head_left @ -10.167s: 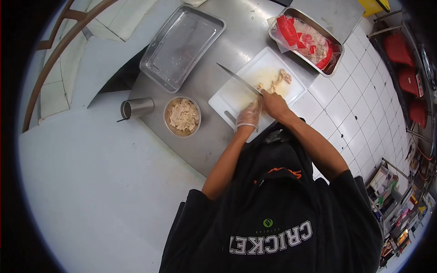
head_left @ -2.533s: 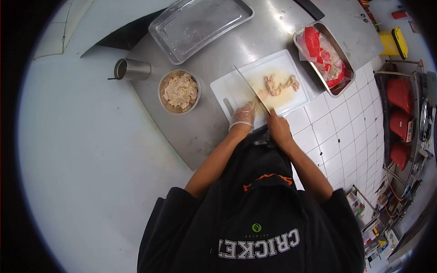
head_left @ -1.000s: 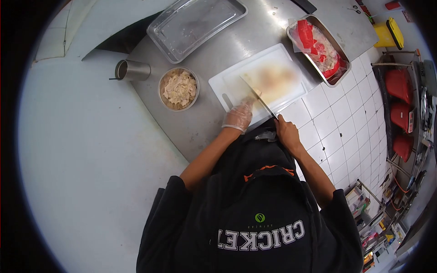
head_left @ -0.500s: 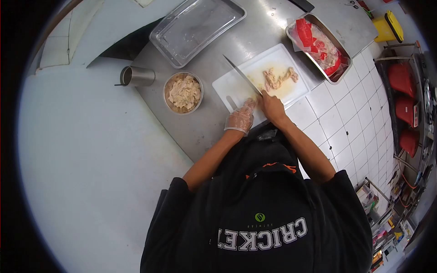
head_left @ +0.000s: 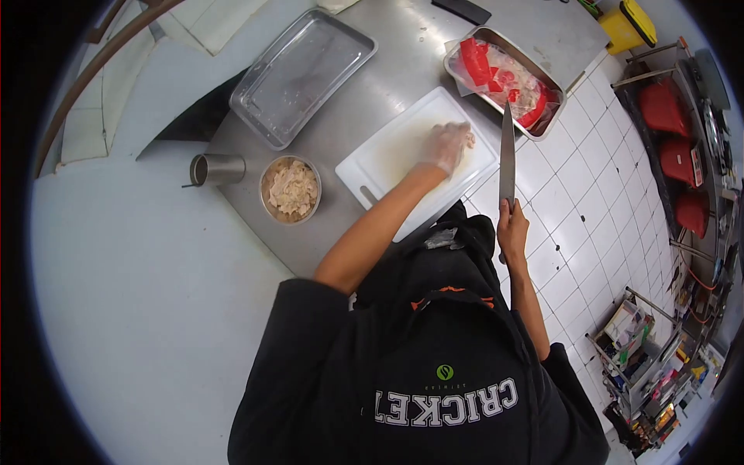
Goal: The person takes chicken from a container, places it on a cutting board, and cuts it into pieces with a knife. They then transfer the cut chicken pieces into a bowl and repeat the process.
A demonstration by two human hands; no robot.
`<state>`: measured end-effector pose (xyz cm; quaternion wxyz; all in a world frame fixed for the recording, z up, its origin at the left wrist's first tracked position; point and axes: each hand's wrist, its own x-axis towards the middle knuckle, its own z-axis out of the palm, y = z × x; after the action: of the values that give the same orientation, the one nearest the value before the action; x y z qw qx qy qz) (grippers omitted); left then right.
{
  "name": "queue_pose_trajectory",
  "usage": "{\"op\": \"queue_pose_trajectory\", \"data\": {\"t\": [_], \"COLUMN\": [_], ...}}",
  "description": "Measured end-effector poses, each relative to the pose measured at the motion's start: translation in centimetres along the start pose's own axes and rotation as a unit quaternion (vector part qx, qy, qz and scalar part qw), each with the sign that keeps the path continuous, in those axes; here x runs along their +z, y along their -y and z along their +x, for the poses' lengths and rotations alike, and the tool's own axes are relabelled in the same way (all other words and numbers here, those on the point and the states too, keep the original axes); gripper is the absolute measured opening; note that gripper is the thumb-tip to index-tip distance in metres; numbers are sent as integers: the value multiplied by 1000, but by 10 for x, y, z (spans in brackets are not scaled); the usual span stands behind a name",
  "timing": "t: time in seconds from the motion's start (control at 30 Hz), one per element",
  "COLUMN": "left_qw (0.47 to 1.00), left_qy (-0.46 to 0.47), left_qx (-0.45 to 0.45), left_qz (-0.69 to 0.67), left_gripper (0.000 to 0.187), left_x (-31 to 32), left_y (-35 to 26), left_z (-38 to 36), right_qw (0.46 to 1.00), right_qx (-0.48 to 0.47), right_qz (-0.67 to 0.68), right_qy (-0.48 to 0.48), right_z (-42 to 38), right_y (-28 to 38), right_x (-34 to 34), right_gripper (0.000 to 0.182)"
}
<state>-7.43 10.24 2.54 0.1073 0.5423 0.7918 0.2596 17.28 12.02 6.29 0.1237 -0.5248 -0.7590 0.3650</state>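
My left hand [head_left: 443, 147], in a clear plastic glove, is over the right part of the white cutting board [head_left: 380, 159]. Its fingers are curled round raw meat [head_left: 470, 141], pale like chicken and mostly hidden by the hand. My right hand [head_left: 512, 229], bare, grips a large kitchen knife [head_left: 508, 159] by its handle. The knife is off the board's right side, its blade pointing away from me. Left of the board stands a round metal bowl [head_left: 291, 220] filled with cut pale meat [head_left: 291, 188].
An empty steel tray [head_left: 298, 85] lies at the back left of the steel table [head_left: 395, 46]. A metal cup [head_left: 219, 170] lies near the table's left edge. At the back right, another tray [head_left: 552, 128] holds meat in red-and-clear plastic [head_left: 508, 76]. White floor tiles [head_left: 566, 178] lie to the right.
My right hand has lifted the knife off the board and moved it right. My left hand has reached forward and right, onto the meat pieces. The head view has shifted somewhat.
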Motion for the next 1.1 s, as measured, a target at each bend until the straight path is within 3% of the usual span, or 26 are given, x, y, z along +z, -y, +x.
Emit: {"op": "queue_pose_trajectory", "data": {"t": [0.03, 0.1, 0.13, 0.23, 0.33, 0.4, 0.57, 0.67, 0.7, 0.8, 0.83, 0.9, 1.0, 1.1], "left_qw": [999, 985, 968, 963, 949, 902, 910, 891, 885, 818, 828, 845, 823, 793], "left_qy": [-2, 148, 222, 245, 277, 264, 167, 85, 52, -3, -6, -17, -27, -1], "left_qx": [21, -18, -36, -15, -49, -178, -103, -136, -127, -173, -179, -195, -179, -209], "left_qz": [38, 86, 111, 108, -141, -291, -365, -424, -445, -548, -532, -498, -538, -572], "left_gripper": [29, 27, 26, 27, 36, 35, 29, 24, 24, 23, 19, 16, 19, 23], "left_x": [21, 34, 40, 38, -32, -89, -191, -217, -216, -214, -213, -213, -205, -170], "left_y": [7, 9, 4, 14, 13, -6, -20, -20, -16, -25, -26, -28, -28, -12], "left_z": [20, 55, 67, 69, 56, 41, -9, -36, -44, -65, -67, -74, -83, -87], "right_qw": [1000, 999, 1000, 999, 998, 997, 973, 931, 919, 900, 907, 928, 949, 970], "right_qx": [7, 41, 14, 30, 32, -7, -97, -198, -252, -268, -276, -237, -194, -155], "right_qz": [3, 19, 15, 18, 4, -8, -27, -66, -72, -173, -179, -199, -221, -167], "right_qy": [-5, 5, -3, 26, 63, 74, 208, 298, 293, 296, 264, 206, 111, 83], "right_z": [-2, -9, -10, -19, -19, -15, 9, 16, 14, 12, 16, 27, 49, 62], "right_y": [0, 3, -5, -20, -32, -48, -7, 16, 13, 28, 24, 23, 14, 15], "right_x": [-1, -7, -6, -10, -17, -10, -5, 21, 36, 52, 58, 57, 52, 36], "right_gripper": [30, 30, 29, 28, 27, 26, 26, 25, 24, 22, 20, 19, 20, 21]}}
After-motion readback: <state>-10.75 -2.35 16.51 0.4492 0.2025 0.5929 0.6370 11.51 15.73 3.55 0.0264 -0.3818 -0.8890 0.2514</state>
